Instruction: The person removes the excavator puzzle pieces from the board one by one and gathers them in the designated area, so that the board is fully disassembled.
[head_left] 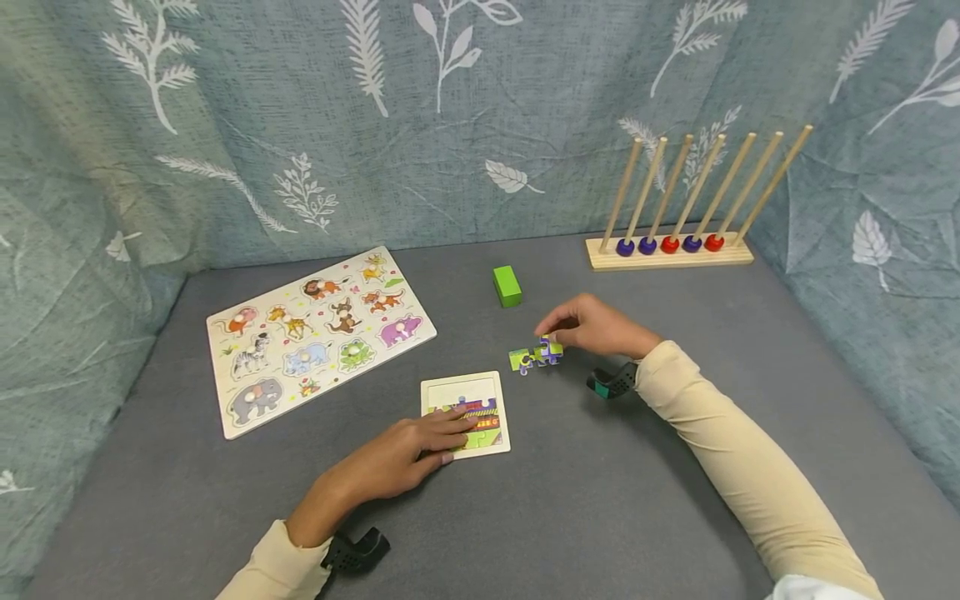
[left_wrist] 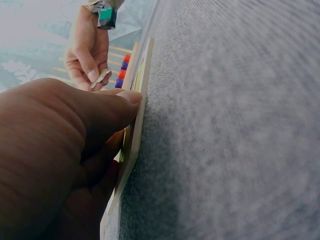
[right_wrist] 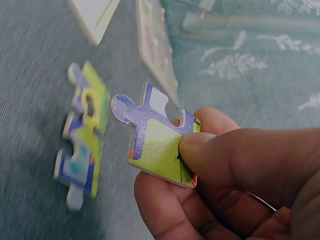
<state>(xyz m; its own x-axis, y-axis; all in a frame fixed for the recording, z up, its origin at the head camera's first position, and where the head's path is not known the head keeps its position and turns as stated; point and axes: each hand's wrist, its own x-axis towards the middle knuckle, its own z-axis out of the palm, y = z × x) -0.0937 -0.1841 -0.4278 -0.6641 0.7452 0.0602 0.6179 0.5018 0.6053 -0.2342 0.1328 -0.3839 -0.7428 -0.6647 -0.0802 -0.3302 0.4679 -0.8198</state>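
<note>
- Our right hand (head_left: pixel 596 327) pinches a purple-and-green jigsaw piece (right_wrist: pixel 159 142) above the grey table (head_left: pixel 637 492), near loose jigsaw pieces (right_wrist: pixel 93 117).
- Our left hand (head_left: pixel 415 450) rests, fingers extended, on the partly filled puzzle tray (head_left: pixel 505 417).
- We see a green block (head_left: pixel 507 288) beyond it.

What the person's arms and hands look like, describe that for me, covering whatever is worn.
The left hand and right hand are bare, without gloves. Long beige sleeves reach to the wrists. Each wrist has a black device on it; the right device carries a green patch, and the left device shows plain black.
</note>
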